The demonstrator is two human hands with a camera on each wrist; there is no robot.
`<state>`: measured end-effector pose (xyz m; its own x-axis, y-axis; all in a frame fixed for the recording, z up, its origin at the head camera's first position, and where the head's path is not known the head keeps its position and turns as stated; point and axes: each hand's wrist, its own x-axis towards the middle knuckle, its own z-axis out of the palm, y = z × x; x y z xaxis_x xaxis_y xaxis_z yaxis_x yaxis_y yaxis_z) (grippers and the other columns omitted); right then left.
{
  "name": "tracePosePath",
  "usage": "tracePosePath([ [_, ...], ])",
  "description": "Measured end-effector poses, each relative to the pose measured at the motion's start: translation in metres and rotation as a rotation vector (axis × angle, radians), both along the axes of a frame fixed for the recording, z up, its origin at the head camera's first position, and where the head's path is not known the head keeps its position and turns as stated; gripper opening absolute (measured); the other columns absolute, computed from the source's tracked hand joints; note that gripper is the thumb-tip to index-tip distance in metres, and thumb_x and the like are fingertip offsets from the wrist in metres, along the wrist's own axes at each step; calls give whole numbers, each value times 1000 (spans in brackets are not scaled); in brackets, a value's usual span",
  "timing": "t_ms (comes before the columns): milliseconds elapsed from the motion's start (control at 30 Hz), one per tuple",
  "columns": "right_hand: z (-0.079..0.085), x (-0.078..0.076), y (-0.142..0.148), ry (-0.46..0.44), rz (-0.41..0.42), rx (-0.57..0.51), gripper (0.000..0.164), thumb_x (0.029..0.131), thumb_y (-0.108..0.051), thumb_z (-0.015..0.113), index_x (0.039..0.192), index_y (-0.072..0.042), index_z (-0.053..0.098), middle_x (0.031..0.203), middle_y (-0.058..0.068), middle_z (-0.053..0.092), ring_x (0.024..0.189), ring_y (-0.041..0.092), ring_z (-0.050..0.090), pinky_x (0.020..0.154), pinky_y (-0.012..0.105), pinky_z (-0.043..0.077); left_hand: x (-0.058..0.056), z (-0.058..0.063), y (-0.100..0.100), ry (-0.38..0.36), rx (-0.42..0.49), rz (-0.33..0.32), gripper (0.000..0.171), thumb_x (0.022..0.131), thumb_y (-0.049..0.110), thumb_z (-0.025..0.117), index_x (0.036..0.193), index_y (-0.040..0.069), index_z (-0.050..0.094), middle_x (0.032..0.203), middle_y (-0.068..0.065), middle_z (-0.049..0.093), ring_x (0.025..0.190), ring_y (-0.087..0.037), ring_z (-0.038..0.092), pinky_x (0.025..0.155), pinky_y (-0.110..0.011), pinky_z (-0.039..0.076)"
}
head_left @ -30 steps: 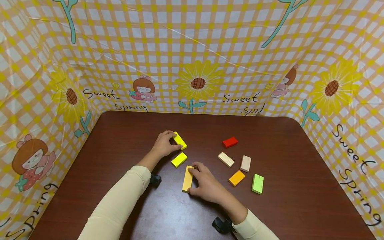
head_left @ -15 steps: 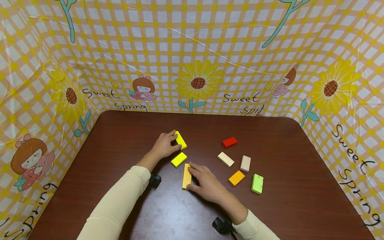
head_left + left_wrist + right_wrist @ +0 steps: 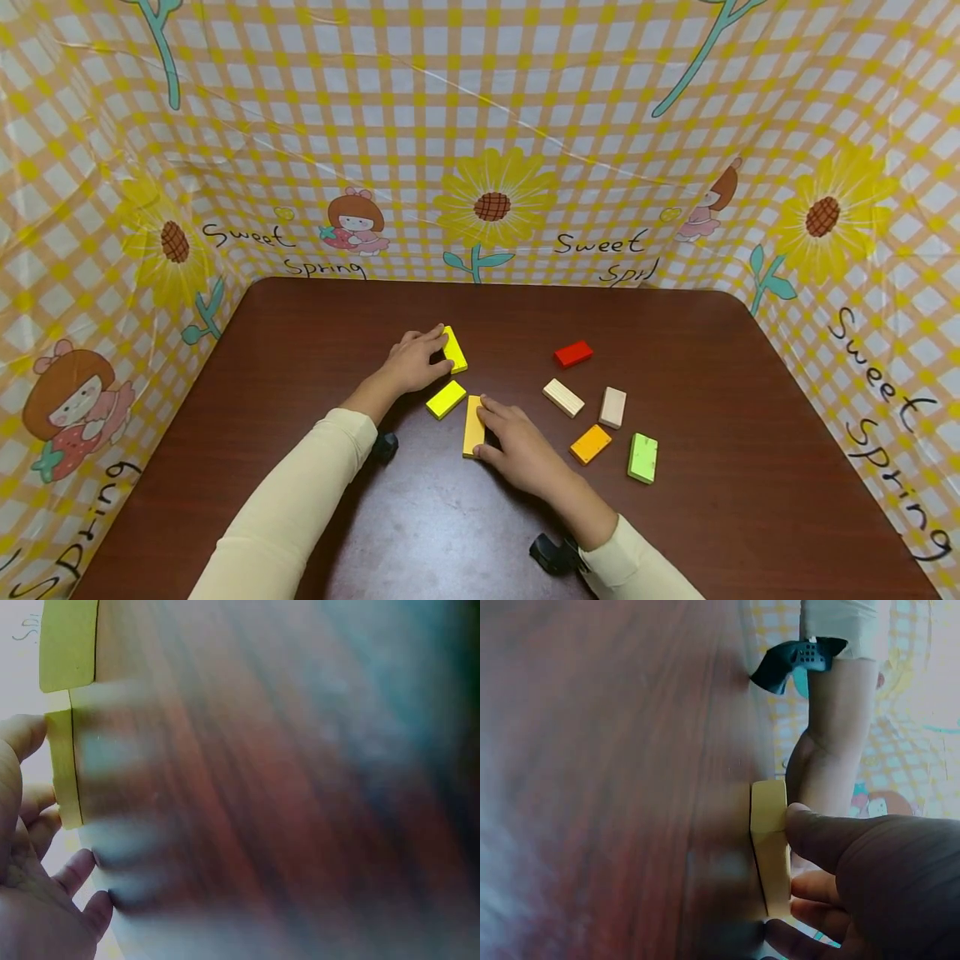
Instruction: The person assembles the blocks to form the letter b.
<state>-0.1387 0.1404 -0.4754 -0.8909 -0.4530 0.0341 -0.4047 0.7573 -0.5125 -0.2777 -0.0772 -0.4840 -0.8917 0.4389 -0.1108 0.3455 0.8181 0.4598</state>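
Observation:
In the head view my left hand (image 3: 412,362) reaches over the far middle of the table. Its thumb and fingertips touch the left long side of a bright yellow wooden block (image 3: 456,350) lying flat. The left wrist view shows thumb and fingers spread along one face of that block (image 3: 65,772). A shorter yellow block (image 3: 446,400) lies just nearer. My right hand (image 3: 521,446) rests its thumb and fingertips against the right long side of a pale orange-yellow block (image 3: 472,429). The right wrist view shows thumb and fingers along that block's side (image 3: 772,847).
On the right lie a red block (image 3: 573,354), two pale wood blocks, one ridged (image 3: 563,398) and one plain (image 3: 612,407), an orange block (image 3: 591,445) and a light green block (image 3: 642,458). A checked cloth (image 3: 480,83) stands behind the dark brown table (image 3: 712,367).
The pale orange-yellow block has slid away from me, with my right hand following. The bright yellow block has shifted slightly right and turned a little, with my left hand at its side.

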Motion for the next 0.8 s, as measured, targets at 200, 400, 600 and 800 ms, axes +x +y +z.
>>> tracePosePath([
  [200, -4, -12, 4, -33, -9, -51, 59, 91, -20, 73, 142, 2, 52, 154, 13, 41, 132, 35, 43, 108, 47, 39, -3, 1, 4, -18, -24, -44, 65, 102, 44, 52, 156, 16, 30, 164, 2, 15, 146, -34, 22, 114, -57, 22],
  [400, -4, -22, 5, -86, -34, -88, 59, 92, -19, 73, 143, 0, 51, 155, 9, 39, 130, 33, 43, 106, 47, 40, -5, 4, 8, -29, -33, -108, 64, 103, 43, 50, 157, 17, 28, 165, 3, 13, 149, -34, 15, 117, -58, 14],
  [600, -4, -28, 5, -82, -40, -89, 59, 93, -20, 72, 143, 0, 50, 155, 9, 39, 134, 36, 42, 108, 48, 38, -8, 5, 11, -29, -56, -159, 63, 103, 42, 49, 157, 18, 27, 165, 3, 13, 150, -33, 12, 117, -61, 11],
  [800, -3, -35, 5, -92, -31, -79, 60, 93, -21, 71, 145, 1, 49, 156, 11, 38, 139, 37, 38, 112, 50, 33, -13, 4, 14, -45, -65, -189, 64, 104, 45, 47, 158, 21, 24, 165, 5, 10, 151, -32, 7, 117, -62, 6],
])
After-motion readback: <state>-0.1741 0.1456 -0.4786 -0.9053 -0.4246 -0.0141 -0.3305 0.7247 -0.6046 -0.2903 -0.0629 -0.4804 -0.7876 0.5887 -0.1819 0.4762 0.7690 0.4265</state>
